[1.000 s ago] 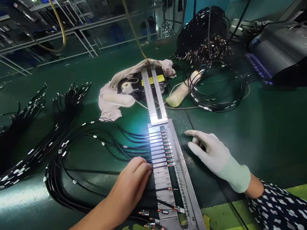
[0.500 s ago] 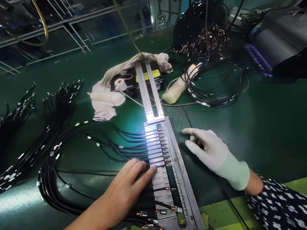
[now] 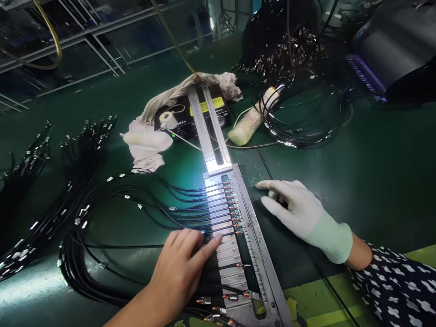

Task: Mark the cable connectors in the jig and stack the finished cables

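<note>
My left hand (image 3: pixel 180 263), bare, rests at the left edge of a slotted metal fixture (image 3: pixel 229 250). Its thumb presses on a black cable (image 3: pixel 229 234) lying in one of the slots, and its other fingers curl over the cable. Several more black cables (image 3: pixel 194 200) lie side by side across the fixture above it, their stripped ends with coloured wires over the long opening. To the right of the fixture, my right hand (image 3: pixel 294 209) in a white glove hovers or rests by the table, holding nothing. Its thumb and forefinger are apart, the other fingers curled.
Cable bundles (image 3: pixel 78 154) lie on the left, with a coil (image 3: pixel 299 136) at the back right. Behind the fixture stand a black control box (image 3: pixel 185 120), a pale cloth (image 3: pixel 150 156) and a wrapped roll (image 3: pixel 250 122). Loose cable ends (image 3: pixel 204 300) sit near the front.
The view has shifted slightly. My left thumb stays on the cable at the fixture, its fingers a little more drawn in. My right hand keeps its pose.
</note>
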`<state>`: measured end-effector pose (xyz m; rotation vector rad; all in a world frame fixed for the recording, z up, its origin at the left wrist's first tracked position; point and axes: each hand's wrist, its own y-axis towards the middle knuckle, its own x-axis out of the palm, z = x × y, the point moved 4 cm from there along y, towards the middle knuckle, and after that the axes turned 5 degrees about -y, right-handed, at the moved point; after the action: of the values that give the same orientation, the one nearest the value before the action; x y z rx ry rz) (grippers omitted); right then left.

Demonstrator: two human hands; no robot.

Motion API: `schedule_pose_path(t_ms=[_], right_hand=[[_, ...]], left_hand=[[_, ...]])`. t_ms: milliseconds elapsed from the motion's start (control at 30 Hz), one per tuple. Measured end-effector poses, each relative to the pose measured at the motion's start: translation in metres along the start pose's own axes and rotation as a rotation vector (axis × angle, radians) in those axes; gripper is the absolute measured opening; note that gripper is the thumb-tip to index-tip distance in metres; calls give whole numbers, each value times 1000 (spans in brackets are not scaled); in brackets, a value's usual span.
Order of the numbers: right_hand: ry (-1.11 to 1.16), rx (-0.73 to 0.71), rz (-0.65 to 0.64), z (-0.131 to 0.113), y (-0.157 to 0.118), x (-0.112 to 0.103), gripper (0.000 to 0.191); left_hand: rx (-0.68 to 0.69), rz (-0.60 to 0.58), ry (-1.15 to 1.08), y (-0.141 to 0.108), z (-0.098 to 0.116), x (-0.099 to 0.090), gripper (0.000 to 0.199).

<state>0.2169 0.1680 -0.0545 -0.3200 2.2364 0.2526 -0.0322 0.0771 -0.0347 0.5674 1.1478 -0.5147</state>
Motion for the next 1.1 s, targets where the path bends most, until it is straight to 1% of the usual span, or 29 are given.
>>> schedule_pose_path(t_ms=[67,200,300,367,433,500,567,600,667,733,800,867,933,1033,1100], right_hand=[[1,2,3,0,1,1,20],[-4,-2,15,-1,1,0,20],[-4,-15,12,-3,1,-2,20],[-4,-21,11,-3,0,-2,20],[-3,-20,8,-2,0,-2,19],[-1,-20,-1,-1,0,-1,19],[-2,-25,-14,0,0,1,19],[-4,-25,-16,0,0,1,19],[-8,-21,-19,0,0,1,20],[-9,-7,-24,-1,0,0,20],[-12,6,-36,-1,-1,-2,20],[-17,12,-40,-2,-1,-3,20],[-21,11,-37,-3,0,-3,20],[-17,7,-30,-4,1,-3,21],[-17,1,-30,-4,1,-3,21]], left_hand=[[20,-25,-11,11,4,0,39],[65,-55,26,35,13,9,38],[4,-63,14,41,16,9,35],[-43,-57,-55,35,18,4,32],[-83,-79,-181,23,20,-2,26],[-156,-149,-354,8,22,-5,19],[-269,-211,-508,-4,21,-2,13],[-318,-216,-562,-9,21,0,12],[-366,-169,-622,-12,19,2,12],[-339,-86,-617,-10,16,2,14],[-280,-15,-570,-7,13,0,20],[-229,6,-519,-4,10,-1,27],[-202,-31,-485,-2,7,-2,32],[-193,-134,-447,3,3,-1,37],[-168,-165,-403,6,3,-2,41]])
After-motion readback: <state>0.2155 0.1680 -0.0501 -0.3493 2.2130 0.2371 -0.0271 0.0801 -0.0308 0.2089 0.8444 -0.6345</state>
